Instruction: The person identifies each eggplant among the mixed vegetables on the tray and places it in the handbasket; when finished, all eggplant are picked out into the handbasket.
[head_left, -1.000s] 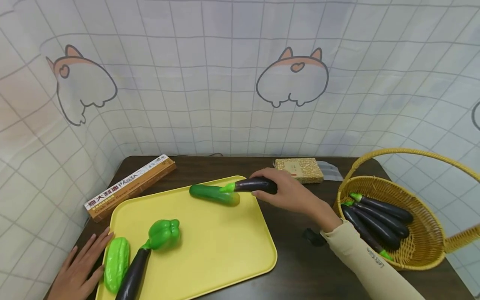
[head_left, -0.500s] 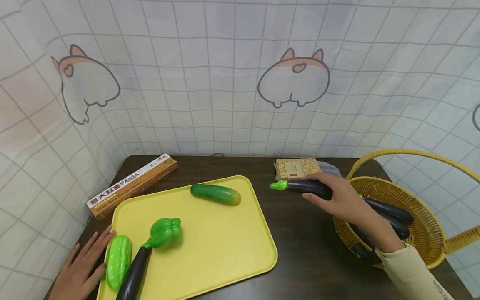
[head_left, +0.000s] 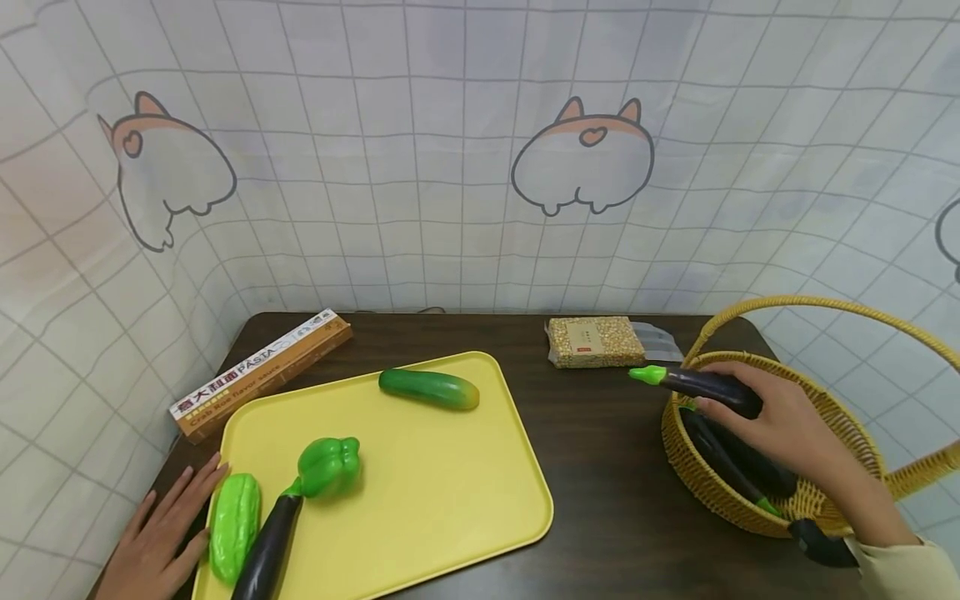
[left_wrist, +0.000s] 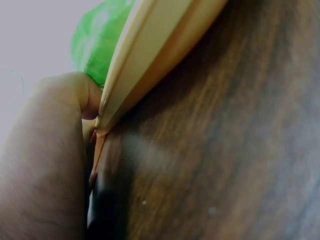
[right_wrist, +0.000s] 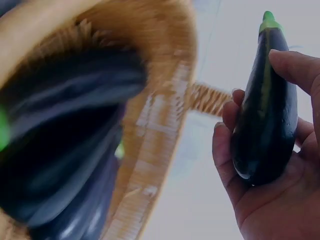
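Observation:
My right hand [head_left: 787,425] grips a dark purple eggplant [head_left: 693,384] with a bright green stem end, held above the wicker basket [head_left: 697,483]. In the right wrist view, the thumb and fingers wrap round that eggplant [right_wrist: 267,120]. Several more eggplants [head_left: 723,458] lie in the basket, partly hidden by the hand. My left hand [head_left: 161,533] rests at the left edge of the yellow tray [head_left: 450,483], its thumb touching the rim in the left wrist view. Beside it on the tray lies a light green, ridged vegetable [head_left: 234,529].
Also on the tray are a green bell pepper [head_left: 328,467], another eggplant [head_left: 266,550] and a zucchini [head_left: 429,389]. A pasta box [head_left: 258,375] lies behind the tray's left side. A bag of grains [head_left: 595,342] sits near the back. The basket's tall handle [head_left: 832,307] arches over it.
My right hand has carried the eggplant from above the zucchini rightward to above the basket. The left hand has stayed by the tray edge.

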